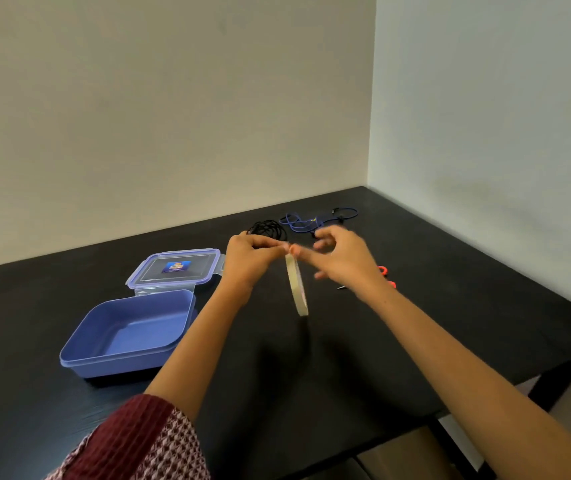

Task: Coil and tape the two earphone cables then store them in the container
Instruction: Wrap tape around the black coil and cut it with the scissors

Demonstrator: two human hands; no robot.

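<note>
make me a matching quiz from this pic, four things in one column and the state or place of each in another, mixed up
Things:
1. tape roll
2. container
3. black cable
4. blue cable

States or places:
a. loose, not coiled, at the far side of the table
b. open, on the left of the table
c. held up above the table
d. wound in a coil

Pairs: 1-c, 2-b, 3-d, 4-a
</note>
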